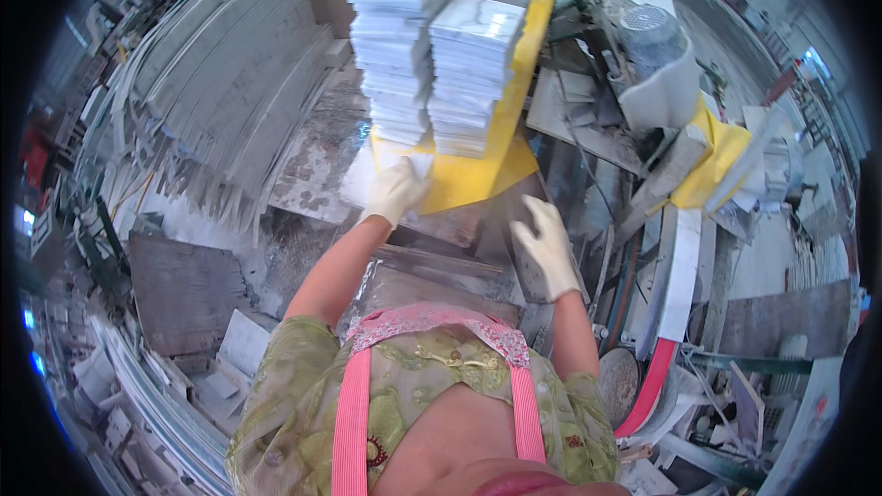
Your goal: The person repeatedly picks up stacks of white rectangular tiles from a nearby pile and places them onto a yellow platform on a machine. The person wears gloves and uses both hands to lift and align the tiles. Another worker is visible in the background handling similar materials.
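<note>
Two tall stacks of white, grey-veined stone tiles (395, 46) (471, 64) stand ahead of me, on and beside a yellow sheet (459, 186). My left hand (401, 191), in a pale glove, is at the foot of the left stack. Its fingers are closed on a thin white sheet (360, 182) that lies by the yellow one; the fingertips are partly hidden. To the right, my right hand (547, 243), also gloved, hovers past the yellow sheet's near corner. Thumb and fingers are apart, and it holds nothing.
Long grey-white slabs (220, 64) lean in a row at the left. A worn board (188, 289) lies nearer on that side. At the right are a white tub (666, 83), yellow cloth (712, 152) and a white-and-red bar (678, 276). Wooden planks (441, 259) lie below my hands.
</note>
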Demonstrator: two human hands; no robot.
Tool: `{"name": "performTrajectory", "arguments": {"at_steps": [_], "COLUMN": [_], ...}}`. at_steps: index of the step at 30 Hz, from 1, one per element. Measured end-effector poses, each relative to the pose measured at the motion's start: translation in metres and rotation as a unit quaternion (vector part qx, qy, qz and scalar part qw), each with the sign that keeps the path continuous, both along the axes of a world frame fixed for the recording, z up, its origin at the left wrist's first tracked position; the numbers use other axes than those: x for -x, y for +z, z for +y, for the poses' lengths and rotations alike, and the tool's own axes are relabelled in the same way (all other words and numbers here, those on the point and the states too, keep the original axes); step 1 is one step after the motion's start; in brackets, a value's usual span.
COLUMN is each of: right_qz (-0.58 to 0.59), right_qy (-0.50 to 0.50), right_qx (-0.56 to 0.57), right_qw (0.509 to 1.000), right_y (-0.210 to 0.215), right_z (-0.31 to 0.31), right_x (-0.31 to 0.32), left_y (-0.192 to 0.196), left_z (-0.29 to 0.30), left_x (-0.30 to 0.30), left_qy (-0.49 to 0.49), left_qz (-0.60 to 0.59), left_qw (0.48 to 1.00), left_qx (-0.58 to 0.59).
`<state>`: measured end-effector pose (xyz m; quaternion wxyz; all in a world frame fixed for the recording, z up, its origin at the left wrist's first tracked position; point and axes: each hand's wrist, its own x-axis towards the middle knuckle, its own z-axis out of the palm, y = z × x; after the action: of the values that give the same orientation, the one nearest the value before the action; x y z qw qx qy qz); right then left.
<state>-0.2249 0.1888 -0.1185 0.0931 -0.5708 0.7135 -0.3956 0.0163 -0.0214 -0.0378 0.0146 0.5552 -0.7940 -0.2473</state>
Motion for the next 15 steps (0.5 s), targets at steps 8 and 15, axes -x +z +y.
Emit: {"name": "performTrajectory", "arguments": {"at_steps": [8,15], "right_qz": [-0.139,0.063], "right_qy": [-0.441,-0.437], "right_qx": [0.012,-0.248], "right_qw": [0.886,0.862], "right_y": [-0.026,-0.011], "right_z": [0.308,0.415], "right_x": [0.114,0.088], "left_y": [-0.01,0.011], "left_z": [-0.004,0.002], "left_x": [-0.001,-0.002], "left_qy": [-0.016,0.008], "left_qz": [-0.022,0.006], "left_qw": [0.997,1.0], "left_qx": [0.073,0.018]}}
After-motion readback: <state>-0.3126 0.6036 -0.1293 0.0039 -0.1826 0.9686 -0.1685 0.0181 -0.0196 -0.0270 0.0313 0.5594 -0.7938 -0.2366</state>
